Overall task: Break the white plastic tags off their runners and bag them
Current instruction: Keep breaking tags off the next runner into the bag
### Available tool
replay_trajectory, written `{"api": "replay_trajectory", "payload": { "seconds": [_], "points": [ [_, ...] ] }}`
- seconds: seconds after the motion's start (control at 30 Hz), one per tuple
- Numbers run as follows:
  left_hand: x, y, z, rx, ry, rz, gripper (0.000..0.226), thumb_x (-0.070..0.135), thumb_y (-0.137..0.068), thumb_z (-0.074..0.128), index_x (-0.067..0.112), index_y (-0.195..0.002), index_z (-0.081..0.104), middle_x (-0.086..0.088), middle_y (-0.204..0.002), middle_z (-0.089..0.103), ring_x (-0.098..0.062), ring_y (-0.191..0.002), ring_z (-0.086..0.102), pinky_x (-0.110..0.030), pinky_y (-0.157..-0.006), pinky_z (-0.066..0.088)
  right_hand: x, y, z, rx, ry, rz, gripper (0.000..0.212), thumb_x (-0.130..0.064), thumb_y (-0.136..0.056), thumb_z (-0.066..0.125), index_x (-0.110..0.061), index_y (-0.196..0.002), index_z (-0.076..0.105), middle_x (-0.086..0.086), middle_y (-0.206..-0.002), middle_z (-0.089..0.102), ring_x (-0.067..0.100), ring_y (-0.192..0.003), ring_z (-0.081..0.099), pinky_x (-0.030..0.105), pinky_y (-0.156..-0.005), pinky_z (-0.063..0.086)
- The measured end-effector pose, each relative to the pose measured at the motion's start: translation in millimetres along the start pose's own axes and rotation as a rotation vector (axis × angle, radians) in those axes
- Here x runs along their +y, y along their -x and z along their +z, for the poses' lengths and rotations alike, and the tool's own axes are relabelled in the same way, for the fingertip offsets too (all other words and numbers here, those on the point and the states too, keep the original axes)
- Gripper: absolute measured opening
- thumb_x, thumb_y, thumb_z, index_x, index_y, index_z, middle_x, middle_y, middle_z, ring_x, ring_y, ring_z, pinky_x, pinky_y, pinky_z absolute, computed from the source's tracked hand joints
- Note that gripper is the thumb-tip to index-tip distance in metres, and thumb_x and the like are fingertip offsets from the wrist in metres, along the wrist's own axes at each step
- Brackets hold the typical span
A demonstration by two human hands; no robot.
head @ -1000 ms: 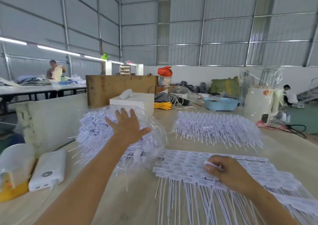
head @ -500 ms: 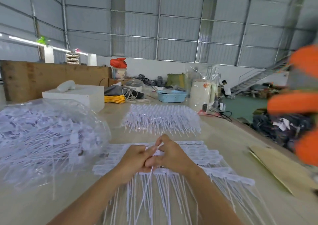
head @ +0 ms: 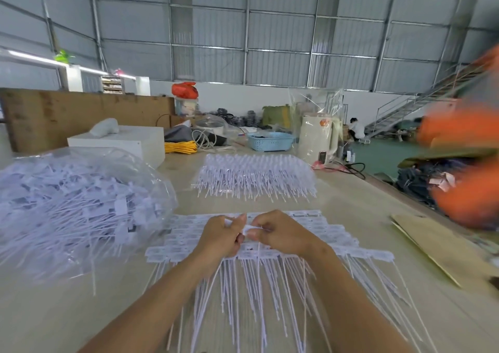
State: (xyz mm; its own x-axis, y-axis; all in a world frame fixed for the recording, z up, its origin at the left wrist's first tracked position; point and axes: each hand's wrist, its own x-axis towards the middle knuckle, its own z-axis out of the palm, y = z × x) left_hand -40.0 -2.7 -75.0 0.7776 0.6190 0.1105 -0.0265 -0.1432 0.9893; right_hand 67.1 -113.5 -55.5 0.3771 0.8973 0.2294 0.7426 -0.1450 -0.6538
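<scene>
Corrugated metal walls [head: 270, 28], a staircase [head: 410, 107], green floor [head: 383, 155].

Bulging tag bag [head: 81, 204] crowding left

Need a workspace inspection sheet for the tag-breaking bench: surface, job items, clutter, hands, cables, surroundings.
Surface: pale wooden table, flat.
Job's things: near sheet of white tags lies flat under both hands, stems towards the person; second tag sheet farther back; clear bag of loose tags on the left.
Clutter: white box, blue basket, cream jug, cardboard at the right edge.
Hands: left hand and right hand pinch one tag between them.
Cables: yellow coil, white cord, black cable.
Surroundings: metal-walled hall, staircase, a person far back; orange blur at right, cannot tell what.
</scene>
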Motion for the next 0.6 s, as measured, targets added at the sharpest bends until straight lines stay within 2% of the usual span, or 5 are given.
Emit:
{"api": "replay_trajectory", "payload": {
  "seconds": [0.13, 0.27, 0.33, 0.5, 0.6],
  "points": [
    [5.7, 1.9, 0.4, -0.063, -0.132, -0.09, 0.041, 0.025, -0.097, 0.054, 0.01, -0.059, 0.047, -0.009, -0.051, 0.049, -0.011, -0.032, 0.034, -0.015, -0.038, 0.026, 5.0, 2.8, -10.0, -0.063, -0.035, 0.047, 0.028, -0.016, -0.089, 0.062, 0.008, -0.075, 0.061, -0.011, -0.041, 0.035, 0.002, -0.042, 0.032, 0.012, -0.048, 0.028],
    [15.9, 2.4, -1.5, -0.193, -0.054, -0.235, 0.031, 0.022, -0.097, 0.054, 0.01, -0.069, 0.046, 0.003, -0.04, 0.046, -0.007, -0.029, 0.029, -0.012, -0.035, 0.023, 5.0, 3.8, -20.3, -0.117, -0.086, 0.055, 0.024, -0.014, -0.088, 0.065, -0.016, -0.063, 0.066, -0.011, -0.047, 0.044, 0.004, -0.047, 0.037, 0.017, -0.052, 0.032],
    [19.7, 1.5, -5.0, -0.269, -0.033, -0.276, 0.029, 0.021, -0.097, 0.053, 0.01, -0.071, 0.046, 0.002, -0.042, 0.045, -0.006, -0.03, 0.027, -0.011, -0.034, 0.022, 4.7, 6.0, -23.8, -0.134, -0.109, 0.063, 0.026, -0.015, -0.088, 0.065, -0.023, -0.063, 0.066, 0.002, -0.057, 0.047, 0.012, -0.055, 0.038, 0.025, -0.057, 0.033],
    [24.0, 1.9, -12.8, -0.396, -0.186, -0.312, 0.033, 0.02, -0.097, 0.052, 0.011, -0.065, 0.049, 0.002, -0.042, 0.042, -0.005, -0.03, 0.025, -0.011, -0.034, 0.02, 1.1, 7.0, -19.8, -0.177, -0.01, 0.063, 0.027, -0.015, -0.086, 0.065, -0.025, -0.061, 0.064, -0.002, -0.055, 0.042, 0.01, -0.054, 0.035, 0.02, -0.054, 0.031],
    [31.0, -2.9, -50.9, -0.466, 0.036, -0.319, 0.033, 0.018, -0.087, 0.061, 0.015, -0.054, 0.057, 0.004, -0.045, 0.037, -0.004, -0.029, 0.024, -0.012, -0.028, 0.02, 17.2, 20.7, -43.3, -0.068, 0.165, 0.136, 0.034, -0.013, -0.085, 0.063, -0.016, -0.054, 0.051, -0.004, -0.053, 0.038, 0.008, -0.052, 0.035, 0.02, -0.056, 0.031]
  ]
}}
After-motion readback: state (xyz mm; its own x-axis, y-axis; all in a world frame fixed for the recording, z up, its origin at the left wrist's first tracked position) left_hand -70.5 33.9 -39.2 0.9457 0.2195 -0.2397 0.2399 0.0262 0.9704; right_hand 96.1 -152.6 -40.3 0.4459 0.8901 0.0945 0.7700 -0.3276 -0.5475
